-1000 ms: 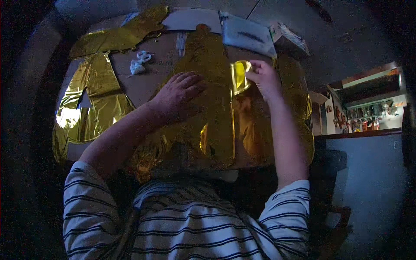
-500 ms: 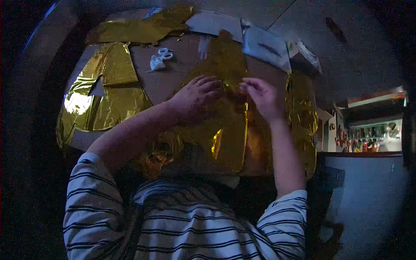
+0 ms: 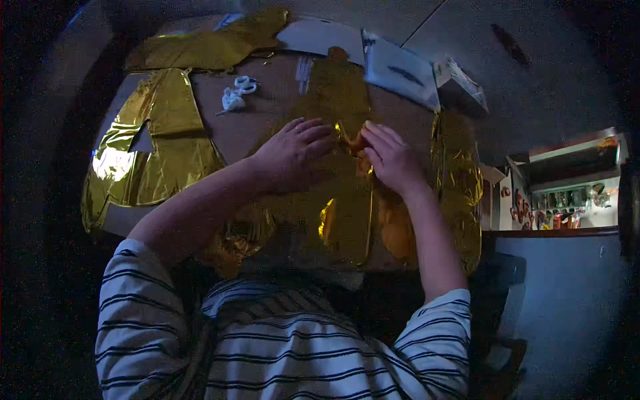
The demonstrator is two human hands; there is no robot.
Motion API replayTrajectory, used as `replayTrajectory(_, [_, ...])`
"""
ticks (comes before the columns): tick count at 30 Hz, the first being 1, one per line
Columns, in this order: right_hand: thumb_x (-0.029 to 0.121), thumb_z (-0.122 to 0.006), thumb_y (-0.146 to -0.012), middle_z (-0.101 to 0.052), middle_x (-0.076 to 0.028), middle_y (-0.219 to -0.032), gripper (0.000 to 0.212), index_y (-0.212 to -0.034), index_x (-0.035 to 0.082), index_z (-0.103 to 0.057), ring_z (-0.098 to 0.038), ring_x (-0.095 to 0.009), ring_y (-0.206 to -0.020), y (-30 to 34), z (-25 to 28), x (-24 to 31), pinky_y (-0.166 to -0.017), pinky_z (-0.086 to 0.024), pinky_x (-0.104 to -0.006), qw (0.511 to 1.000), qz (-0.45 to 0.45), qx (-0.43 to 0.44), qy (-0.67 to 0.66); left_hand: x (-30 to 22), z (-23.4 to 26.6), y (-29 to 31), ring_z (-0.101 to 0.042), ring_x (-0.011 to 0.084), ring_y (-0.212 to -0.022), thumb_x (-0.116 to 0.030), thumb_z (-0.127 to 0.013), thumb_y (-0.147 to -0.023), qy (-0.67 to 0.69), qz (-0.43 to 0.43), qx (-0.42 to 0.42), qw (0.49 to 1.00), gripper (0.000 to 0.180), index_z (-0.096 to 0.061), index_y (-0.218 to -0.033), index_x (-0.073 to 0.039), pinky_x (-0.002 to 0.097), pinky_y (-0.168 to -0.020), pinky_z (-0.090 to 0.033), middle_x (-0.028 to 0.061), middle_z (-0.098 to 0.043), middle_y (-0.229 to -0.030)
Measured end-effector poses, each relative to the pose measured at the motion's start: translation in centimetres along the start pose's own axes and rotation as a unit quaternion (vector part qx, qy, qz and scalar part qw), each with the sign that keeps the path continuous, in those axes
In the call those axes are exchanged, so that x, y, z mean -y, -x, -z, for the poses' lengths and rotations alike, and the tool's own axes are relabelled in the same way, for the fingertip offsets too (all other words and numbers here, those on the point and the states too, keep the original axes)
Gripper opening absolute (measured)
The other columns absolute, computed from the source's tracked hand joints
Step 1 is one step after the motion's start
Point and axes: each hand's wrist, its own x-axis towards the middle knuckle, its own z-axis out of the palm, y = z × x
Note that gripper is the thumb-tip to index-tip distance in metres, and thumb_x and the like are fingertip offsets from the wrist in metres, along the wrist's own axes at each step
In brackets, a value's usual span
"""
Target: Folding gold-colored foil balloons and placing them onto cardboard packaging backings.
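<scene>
A piece of shiny gold foil-like material [image 3: 331, 90] lies in front of me on the brown table top, running toward my body. My left hand [image 3: 295, 148] rests flat on it, fingers stretched out to the right. Beside it my right hand [image 3: 395, 159] is closed, thumb and fingers pinching a raised, crumpled fold of the gold material at its right side. The fold glows orange between the two hands. Hidden beneath my fingers is the exact edge of the material.
Further gold pieces lie at the left [image 3: 177, 120], far left [image 3: 200, 50] and right [image 3: 460, 187]. A white object with two rings [image 3: 235, 97] sits beyond my left hand. Pale flat packets [image 3: 400, 70] and an open box [image 3: 460, 87] line the far edge. A lit shelf [image 3: 567, 200] stands right.
My right hand has come down and slightly left, and its fingers now pinch the gold material, lifting a fold. My left hand has stayed nearly in place.
</scene>
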Motion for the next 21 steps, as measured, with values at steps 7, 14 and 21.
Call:
replayTrajectory(7, [0.014, -0.058, -0.085, -0.049, -0.009, -0.132, 0.041, -0.125, 0.009, -0.052, -0.048, -0.029, -0.119, 0.4, -0.7, -1.0, -0.099, -0.042, -0.0383, 0.998, 0.033, 0.017, 0.047, 1.0, 0.2, -1.1, -0.042, 0.0328, -0.123, -0.021, -0.065, -0.075, -0.011, -0.036, -0.034, 0.999, 0.050, -0.052, -0.121, -0.006, 0.0456, -0.102, -0.035, 0.0147, -0.047, -0.128])
replayTrajectory(14, [0.010, -0.054, -0.085, -0.050, -0.013, -0.129, 0.038, -0.122, 0.007, -0.052, -0.049, -0.033, -0.117, 0.5, 0.1, 0.2, -0.098, -0.042, -0.0407, 0.999, -0.022, 0.030, 0.021, 0.3, 0.2, -8.3, -0.052, 0.0320, -0.107, -0.012, -0.064, -0.072, 0.185, -0.027, 0.052, 0.981, 0.035, -0.058, -0.106, -0.006, 0.0427, -0.091, -0.042, 0.0134, -0.058, -0.108])
replayTrajectory(21, [0.010, -0.054, -0.084, -0.059, -0.017, -0.116, 0.031, -0.113, 0.002, -0.058, -0.051, -0.035, -0.115, 1.5, -1.3, -2.0, -0.098, -0.041, -0.0426, 0.994, -0.031, -0.050, -0.097, 3.3, -3.5, -8.7, -0.052, 0.0287, -0.108, -0.014, -0.065, -0.073, 0.068, -0.056, 0.047, 0.995, 0.031, -0.059, -0.103, -0.009, 0.0413, -0.091, -0.043, 0.0108, -0.057, -0.110])
